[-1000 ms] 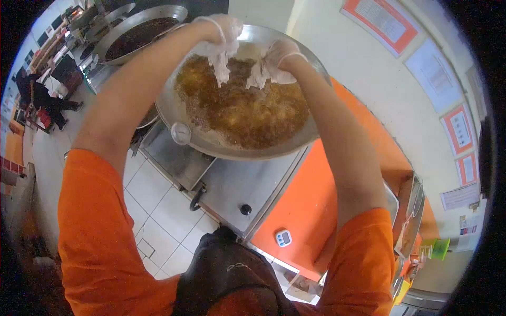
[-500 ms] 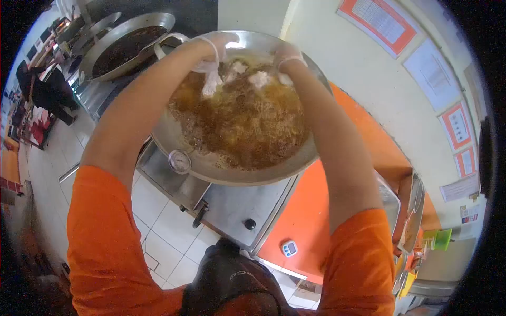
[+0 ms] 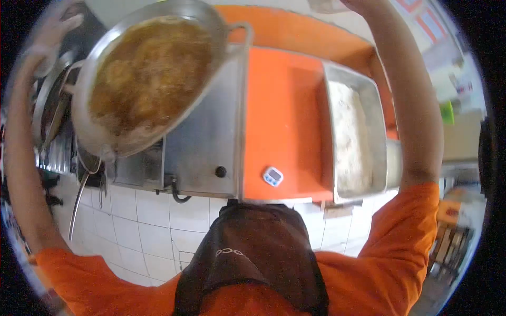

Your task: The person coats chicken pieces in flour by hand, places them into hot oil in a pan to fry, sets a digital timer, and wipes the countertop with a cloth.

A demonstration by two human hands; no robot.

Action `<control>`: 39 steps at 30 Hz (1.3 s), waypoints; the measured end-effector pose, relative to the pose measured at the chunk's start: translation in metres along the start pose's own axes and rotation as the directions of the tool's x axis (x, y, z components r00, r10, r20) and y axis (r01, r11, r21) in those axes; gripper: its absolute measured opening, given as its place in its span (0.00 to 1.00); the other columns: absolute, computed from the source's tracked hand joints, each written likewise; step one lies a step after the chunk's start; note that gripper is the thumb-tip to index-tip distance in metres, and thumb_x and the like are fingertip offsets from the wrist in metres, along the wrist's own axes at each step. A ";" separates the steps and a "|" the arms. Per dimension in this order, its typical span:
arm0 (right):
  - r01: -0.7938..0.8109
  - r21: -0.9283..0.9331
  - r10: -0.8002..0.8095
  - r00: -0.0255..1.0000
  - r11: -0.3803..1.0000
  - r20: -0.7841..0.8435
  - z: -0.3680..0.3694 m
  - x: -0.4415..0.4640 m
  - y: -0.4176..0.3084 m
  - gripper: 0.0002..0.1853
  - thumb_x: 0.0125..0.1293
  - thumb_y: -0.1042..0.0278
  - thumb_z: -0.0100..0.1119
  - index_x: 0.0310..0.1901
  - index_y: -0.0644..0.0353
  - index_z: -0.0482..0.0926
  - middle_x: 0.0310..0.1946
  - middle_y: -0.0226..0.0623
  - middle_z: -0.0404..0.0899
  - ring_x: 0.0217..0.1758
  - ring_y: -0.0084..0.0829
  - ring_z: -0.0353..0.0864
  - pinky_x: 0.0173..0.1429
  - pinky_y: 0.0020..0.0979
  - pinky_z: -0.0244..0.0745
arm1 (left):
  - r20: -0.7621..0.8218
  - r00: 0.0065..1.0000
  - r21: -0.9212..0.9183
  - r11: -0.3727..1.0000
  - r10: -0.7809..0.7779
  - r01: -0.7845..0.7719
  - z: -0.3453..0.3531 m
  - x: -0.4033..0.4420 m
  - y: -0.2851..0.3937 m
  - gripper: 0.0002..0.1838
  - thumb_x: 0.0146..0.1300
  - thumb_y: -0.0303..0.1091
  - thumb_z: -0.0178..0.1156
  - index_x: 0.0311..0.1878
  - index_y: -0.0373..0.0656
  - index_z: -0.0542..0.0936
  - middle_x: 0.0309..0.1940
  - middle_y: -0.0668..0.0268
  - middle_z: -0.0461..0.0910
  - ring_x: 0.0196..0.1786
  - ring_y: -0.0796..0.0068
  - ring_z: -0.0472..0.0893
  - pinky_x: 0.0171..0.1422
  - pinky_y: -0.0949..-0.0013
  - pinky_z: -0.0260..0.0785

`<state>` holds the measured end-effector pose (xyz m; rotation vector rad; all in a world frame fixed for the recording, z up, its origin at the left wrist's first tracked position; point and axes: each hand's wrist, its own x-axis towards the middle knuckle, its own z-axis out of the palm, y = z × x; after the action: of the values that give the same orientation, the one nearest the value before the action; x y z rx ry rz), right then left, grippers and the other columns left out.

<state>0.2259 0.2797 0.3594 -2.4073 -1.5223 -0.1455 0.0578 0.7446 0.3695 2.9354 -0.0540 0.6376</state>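
My left hand [image 3: 57,32] is raised at the upper left, outside the wok, with its fingers stretched out and holding nothing that I can see. Its plastic glove is bunched near the wrist. At the top edge, my right hand [image 3: 354,3] is mostly cut off, and its fingers cannot be made out. A large metal wok [image 3: 211,79] full of bubbling brown oil [image 3: 153,73] sits between my arms, nearer the left one. Paler lumps show through the foam. Below my right arm is a deep metal tray [image 3: 380,121] with white flour [image 3: 350,137] in it.
A small white timer [image 3: 273,176] lies on the orange counter [image 3: 282,116]. Left of it is a steel cooker top [image 3: 211,137] with a black knob. A long metal handle [image 3: 79,203] sticks out at the lower left. The wok's loop handle [image 3: 245,31] points right.
Both hands have left the wok, where they were low over the oil with pale floured pieces. They are now spread wide apart. My view has turned right, bringing the flour tray fully in.
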 end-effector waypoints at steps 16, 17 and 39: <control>-0.422 0.303 0.455 0.889 0.854 -0.045 0.163 -0.451 0.115 0.16 0.68 0.63 0.55 0.53 0.60 0.80 0.54 0.45 0.81 0.55 0.43 0.80 0.62 0.40 0.74 | 0.661 0.750 -0.745 -0.115 0.003 0.657 0.288 -0.118 0.564 0.25 0.71 0.41 0.59 0.67 0.43 0.69 0.52 0.62 0.76 0.55 0.68 0.77 0.62 0.61 0.71; -0.334 0.371 0.422 0.887 0.866 -0.185 0.179 -0.461 0.112 0.21 0.70 0.56 0.54 0.56 0.62 0.78 0.54 0.50 0.79 0.55 0.47 0.79 0.60 0.43 0.73 | 0.789 0.604 -0.610 -0.256 -0.109 0.750 0.311 -0.116 0.608 0.25 0.72 0.44 0.58 0.67 0.42 0.68 0.53 0.60 0.77 0.56 0.64 0.78 0.63 0.58 0.71; -0.626 0.418 0.688 0.725 0.658 0.003 0.167 -0.646 0.070 0.19 0.63 0.70 0.63 0.55 0.68 0.78 0.55 0.57 0.77 0.58 0.56 0.77 0.64 0.46 0.70 | 0.863 0.466 -0.494 -0.523 -0.196 0.695 0.455 -0.107 0.714 0.29 0.69 0.59 0.53 0.61 0.47 0.75 0.48 0.62 0.80 0.46 0.65 0.81 0.42 0.63 0.72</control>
<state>-0.0053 -0.2597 0.0340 -2.3658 -0.4528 0.1202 0.1016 -0.0258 0.0048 0.9333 0.6379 -0.2488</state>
